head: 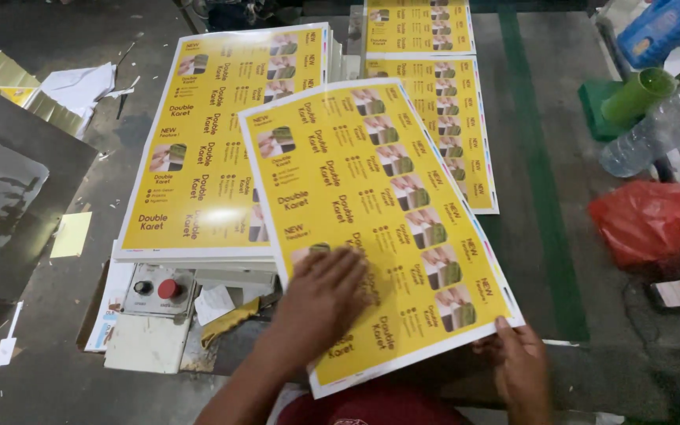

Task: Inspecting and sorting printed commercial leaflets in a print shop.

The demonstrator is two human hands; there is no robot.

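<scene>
A large yellow printed paper sheet with white margins is pressed flat beneath the spread fingers of the left hand, while its near corner is pinched by the right hand. Beyond the fingertips, a stack of matching yellow sheets is seen.

A large yellow printed sheet with a white border lies flat but skewed, its long edges running from upper left to lower right. Rows of small product pictures and dark lettering cover it. Its upper part overlaps the stack of like sheets beside it; its lower corners reach the near edge of the tabletop. The left hand presses flat on its lower part, and the right hand pinches its lower right corner.
</scene>
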